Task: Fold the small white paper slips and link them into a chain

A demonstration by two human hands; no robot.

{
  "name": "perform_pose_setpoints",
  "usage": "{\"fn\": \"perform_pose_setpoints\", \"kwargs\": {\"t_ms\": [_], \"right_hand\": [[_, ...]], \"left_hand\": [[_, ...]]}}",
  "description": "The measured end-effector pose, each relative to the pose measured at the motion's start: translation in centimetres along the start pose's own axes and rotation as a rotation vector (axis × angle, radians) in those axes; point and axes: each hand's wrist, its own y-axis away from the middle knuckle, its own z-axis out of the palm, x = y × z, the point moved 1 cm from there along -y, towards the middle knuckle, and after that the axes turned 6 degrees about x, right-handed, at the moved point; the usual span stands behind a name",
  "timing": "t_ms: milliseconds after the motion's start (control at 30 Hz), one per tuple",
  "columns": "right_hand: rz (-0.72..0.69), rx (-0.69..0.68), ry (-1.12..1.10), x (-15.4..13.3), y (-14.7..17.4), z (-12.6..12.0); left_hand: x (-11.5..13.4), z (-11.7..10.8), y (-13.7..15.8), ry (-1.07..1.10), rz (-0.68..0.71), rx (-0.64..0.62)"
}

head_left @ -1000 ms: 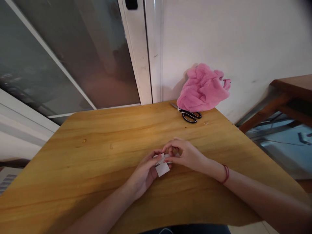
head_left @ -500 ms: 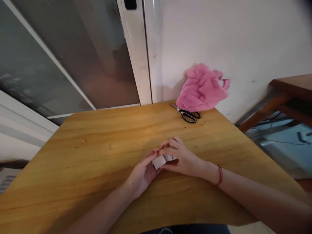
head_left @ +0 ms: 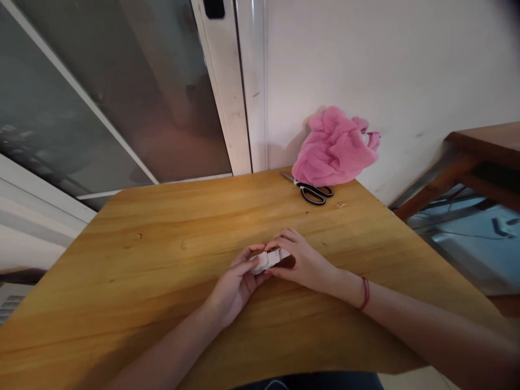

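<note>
A small piece of white folded paper (head_left: 267, 260) is held between both hands, low above the middle of the table. Its visible part is a short strip of overlapping flat sections. My left hand (head_left: 234, 287) is closed on the left end, thumb on top and fingers underneath. My right hand (head_left: 309, 264), with a red band round its wrist, curves over the right end and pinches it with thumb and fingertips. Its fingers hide part of the paper.
Black-handled scissors (head_left: 313, 193) lie near the back edge of the wooden table (head_left: 182, 325), partly under a bunched pink fluffy cloth (head_left: 335, 149) against the wall. A sliding glass door (head_left: 162, 97) stands behind on the left. Another wooden table (head_left: 483, 143) is at the right.
The paper has turned from a blocky shape with a square face showing into a flatter strip. My left thumb has moved onto its top. Both hands keep hold at nearly the same spot.
</note>
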Motion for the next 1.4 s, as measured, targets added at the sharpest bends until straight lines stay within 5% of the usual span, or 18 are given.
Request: {"fn": "perform_pose_setpoints", "kwargs": {"t_ms": [633, 1133, 1267, 1400], "right_hand": [[0.057, 0.062, -0.135, 0.3, 0.1, 0.4], [0.074, 0.253, -0.099, 0.2, -0.2, -1.8], [0.060, 0.326, -0.099, 0.1, -0.2, -2.3], [0.044, 0.256, -0.097, -0.4, -0.2, -1.5]], "left_hand": [[0.0, 0.3, 0.3, 0.002, 0.008, -0.021], [0.5, -0.8, -0.4, -0.034, 0.118, 0.134], [0.5, -0.4, -0.2, -0.003, 0.088, 0.086], [0.2, 0.4, -0.1, 0.074, 0.019, 0.020]]}}
